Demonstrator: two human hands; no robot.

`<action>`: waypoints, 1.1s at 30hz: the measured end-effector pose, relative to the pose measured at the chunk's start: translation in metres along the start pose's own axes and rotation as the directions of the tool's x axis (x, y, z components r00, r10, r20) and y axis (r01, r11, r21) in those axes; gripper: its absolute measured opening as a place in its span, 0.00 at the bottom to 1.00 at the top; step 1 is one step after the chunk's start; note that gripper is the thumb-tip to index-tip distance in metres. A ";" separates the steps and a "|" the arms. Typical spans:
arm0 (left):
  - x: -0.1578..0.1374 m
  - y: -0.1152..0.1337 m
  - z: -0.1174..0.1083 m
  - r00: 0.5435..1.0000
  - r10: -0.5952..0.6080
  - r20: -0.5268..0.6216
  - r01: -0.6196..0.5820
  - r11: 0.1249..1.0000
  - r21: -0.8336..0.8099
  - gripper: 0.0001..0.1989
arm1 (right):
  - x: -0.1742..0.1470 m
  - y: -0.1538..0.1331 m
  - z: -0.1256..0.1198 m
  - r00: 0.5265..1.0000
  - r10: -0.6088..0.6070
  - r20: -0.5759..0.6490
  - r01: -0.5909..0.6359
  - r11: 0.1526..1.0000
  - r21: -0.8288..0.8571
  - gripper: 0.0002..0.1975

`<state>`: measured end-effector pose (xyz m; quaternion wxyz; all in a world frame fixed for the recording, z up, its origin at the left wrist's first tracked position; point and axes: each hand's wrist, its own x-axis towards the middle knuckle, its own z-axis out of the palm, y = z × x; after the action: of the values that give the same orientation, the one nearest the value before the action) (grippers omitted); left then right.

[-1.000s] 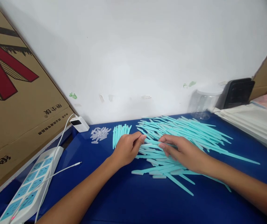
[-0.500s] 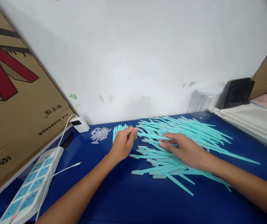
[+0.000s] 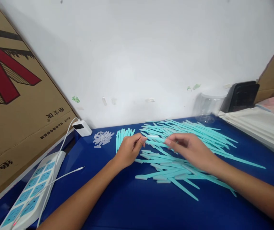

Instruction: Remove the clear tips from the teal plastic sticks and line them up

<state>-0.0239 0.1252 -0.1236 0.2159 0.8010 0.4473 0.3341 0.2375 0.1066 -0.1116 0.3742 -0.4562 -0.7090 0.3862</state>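
Between my hands is a turquoise eyebrow razor (image 3: 158,140), held sideways above the blue table. My left hand (image 3: 131,149) is closed in a pinch at its left end, where my fingers hide the tip. The thumb and fingers of my right hand (image 3: 189,148) grip it farther right. Under and behind the hands spreads a large loose pile of the same razors (image 3: 199,134), many with pale clear covers on their blades. A smaller row of turquoise razors (image 3: 122,137) stands just beyond my left hand. Left of that lies a heap of small clear blade covers (image 3: 102,138).
A white power strip (image 3: 33,188) with cables runs along the left edge, near a white charger box (image 3: 82,127) and a large cardboard box (image 3: 26,121). At the back right are a clear jar (image 3: 208,107), a black object (image 3: 243,95) and stacked white sheets (image 3: 259,124).
My left hand has shifted slightly right and my right hand has slid nearer it along the razor. More of the small razor row now shows.
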 end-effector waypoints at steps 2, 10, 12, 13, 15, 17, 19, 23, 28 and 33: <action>-0.002 0.003 0.003 1.000 0.008 0.030 -0.008 1.000 -0.009 0.23 | -0.003 -0.001 0.005 0.996 0.029 0.079 -0.034 0.998 0.056 0.21; -0.003 0.008 0.007 0.998 0.024 0.063 -0.021 0.999 -0.042 0.22 | -0.007 0.005 0.011 0.975 0.055 0.215 -0.079 0.992 0.104 0.18; -0.003 0.009 0.007 0.997 0.033 0.065 -0.029 0.998 -0.057 0.22 | -0.009 0.003 0.011 0.965 0.055 0.256 -0.089 0.989 0.123 0.18; -0.004 0.010 0.007 0.997 0.038 0.064 -0.034 0.997 -0.063 0.22 | -0.010 0.002 0.011 0.960 0.056 0.275 -0.094 0.988 0.125 0.18; -0.004 0.012 0.008 0.997 0.046 0.063 -0.042 0.997 -0.067 0.22 | -0.011 -0.001 0.012 0.953 0.057 0.296 -0.095 0.989 0.113 0.19; -0.005 0.012 0.007 0.996 0.053 0.071 -0.049 0.997 -0.057 0.22 | -0.011 -0.003 0.012 0.951 0.064 0.301 -0.092 0.992 0.081 0.18; -0.005 0.012 0.007 0.994 0.061 0.090 -0.057 0.997 -0.044 0.22 | -0.012 -0.004 0.012 0.950 0.065 0.306 -0.086 0.995 0.056 0.17; -0.005 0.011 0.007 0.991 0.050 0.125 -0.044 0.998 -0.052 0.22 | -0.012 -0.001 0.010 0.937 0.040 0.346 -0.061 0.997 0.050 0.17; -0.006 0.016 0.006 0.986 0.074 0.148 -0.060 0.994 -0.094 0.23 | -0.013 0.000 0.009 0.922 0.033 0.386 -0.060 0.996 0.060 0.17; -0.005 0.019 0.001 0.980 0.096 0.175 -0.073 0.988 -0.133 0.24 | -0.013 -0.005 0.008 0.912 0.042 0.409 -0.086 0.992 0.090 0.18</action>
<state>-0.0141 0.1114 -0.1134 0.2912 0.8312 0.3694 0.2963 0.2324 0.0914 -0.1132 0.2297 -0.3685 -0.7346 0.5214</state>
